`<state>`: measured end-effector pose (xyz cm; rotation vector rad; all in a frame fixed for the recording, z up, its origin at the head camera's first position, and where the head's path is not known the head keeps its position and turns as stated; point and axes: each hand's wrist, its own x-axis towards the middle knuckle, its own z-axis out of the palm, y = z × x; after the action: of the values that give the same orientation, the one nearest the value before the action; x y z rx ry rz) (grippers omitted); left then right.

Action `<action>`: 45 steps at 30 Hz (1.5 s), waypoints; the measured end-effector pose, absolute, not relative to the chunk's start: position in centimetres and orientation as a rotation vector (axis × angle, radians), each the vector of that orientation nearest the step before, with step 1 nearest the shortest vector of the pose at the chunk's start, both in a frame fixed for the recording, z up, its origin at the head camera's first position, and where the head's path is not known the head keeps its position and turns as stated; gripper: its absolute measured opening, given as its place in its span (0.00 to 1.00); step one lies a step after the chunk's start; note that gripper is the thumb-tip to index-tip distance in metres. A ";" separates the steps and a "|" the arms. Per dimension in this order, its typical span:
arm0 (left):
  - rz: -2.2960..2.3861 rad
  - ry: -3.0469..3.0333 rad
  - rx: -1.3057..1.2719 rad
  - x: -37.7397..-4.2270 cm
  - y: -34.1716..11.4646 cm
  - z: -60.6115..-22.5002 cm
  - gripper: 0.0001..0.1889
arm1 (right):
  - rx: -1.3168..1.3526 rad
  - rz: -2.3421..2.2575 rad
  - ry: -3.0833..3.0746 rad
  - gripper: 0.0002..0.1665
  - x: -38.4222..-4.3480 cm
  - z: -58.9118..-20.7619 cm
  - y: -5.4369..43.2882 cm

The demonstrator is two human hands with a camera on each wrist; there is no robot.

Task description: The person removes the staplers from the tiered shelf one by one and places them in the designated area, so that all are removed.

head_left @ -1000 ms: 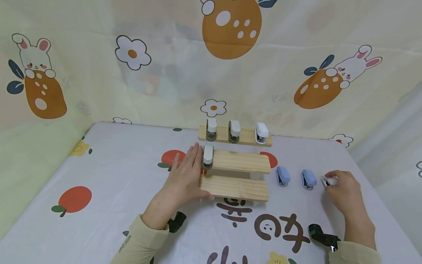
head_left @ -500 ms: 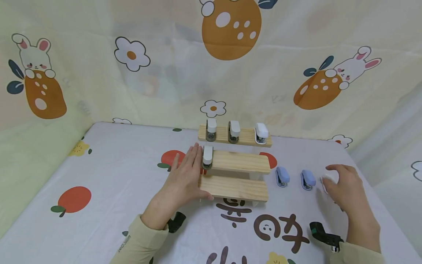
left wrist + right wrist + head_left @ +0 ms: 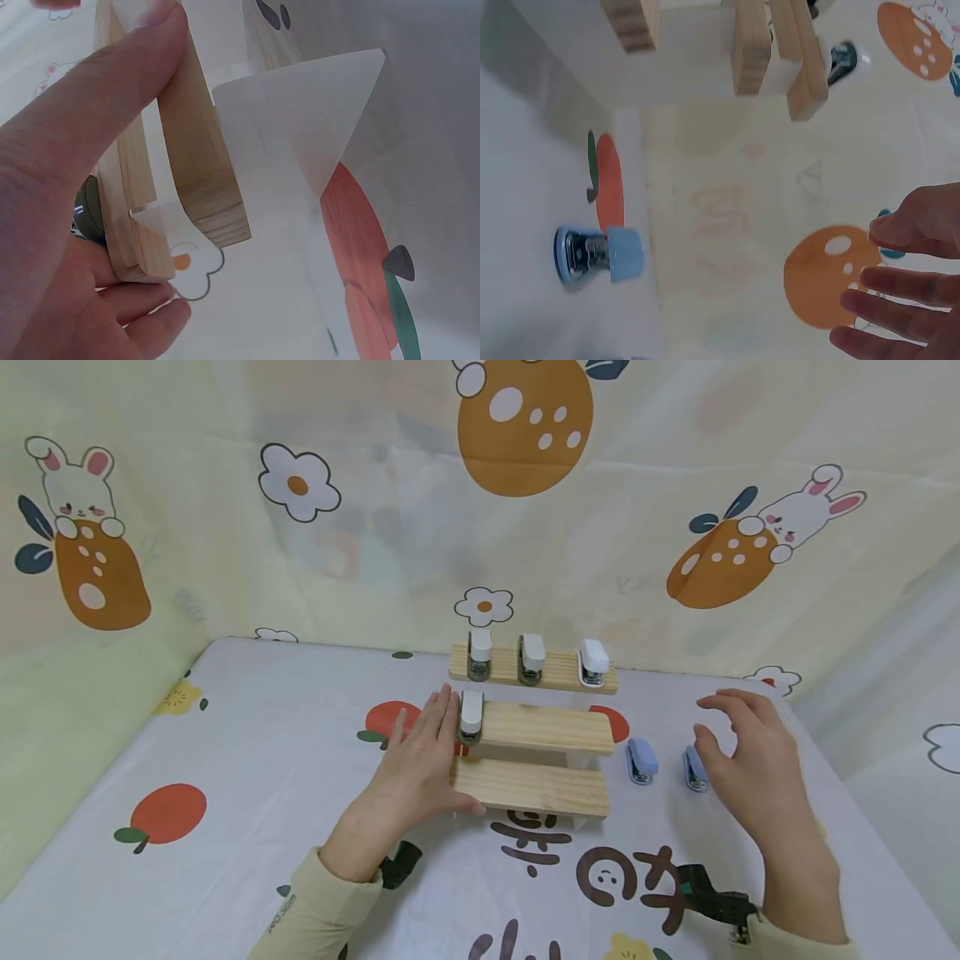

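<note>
My left hand (image 3: 412, 768) lies along the left end of a three-step wooden rack (image 3: 547, 727), fingers straight, thumb (image 3: 105, 90) against the lowest board's front. Right of the rack, my right hand (image 3: 753, 760) hovers with fingers spread and nothing seen between them. Below it a blue stapler (image 3: 694, 768) is partly covered; another blue stapler (image 3: 642, 762) stands nearer the rack. On the middle board's left end sits a white-topped stapler (image 3: 471, 717). Along the top board stand three more: a left stapler (image 3: 479, 654), a middle stapler (image 3: 531, 658) and an all-white stapler (image 3: 593, 662).
A white cloth (image 3: 247, 760) with printed fruit and lettering covers the table. Behind it hangs a cream curtain (image 3: 390, 560) with rabbit prints. Clear side panels (image 3: 292, 120) hold up the rack's boards.
My right hand has let go of a small white stapler at the far right, risen and moved left. That stapler is now hidden behind the hand. The left hand stays put.
</note>
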<state>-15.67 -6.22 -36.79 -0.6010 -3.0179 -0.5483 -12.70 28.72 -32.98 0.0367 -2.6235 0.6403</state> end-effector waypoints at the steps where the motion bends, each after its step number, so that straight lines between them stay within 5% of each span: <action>1: -0.546 -3.020 -0.599 -15.7 -6.2 -36.8 0.77 | 0.054 0.640 -2.615 0.18 -12.6 -32.9 28.4; 23: -0.527 -3.017 -0.600 -15.6 -6.2 -36.9 0.76 | 0.550 0.731 -2.338 0.17 -12.8 -31.4 20.0; 45: -0.493 -3.018 -0.613 -15.6 -6.4 -36.7 0.75 | 0.756 0.833 -2.455 0.21 -14.2 -33.3 11.6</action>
<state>-15.57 -6.35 -36.66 -0.6128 -3.0183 -0.4927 -14.18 11.57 -33.30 0.7558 -2.4547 0.8333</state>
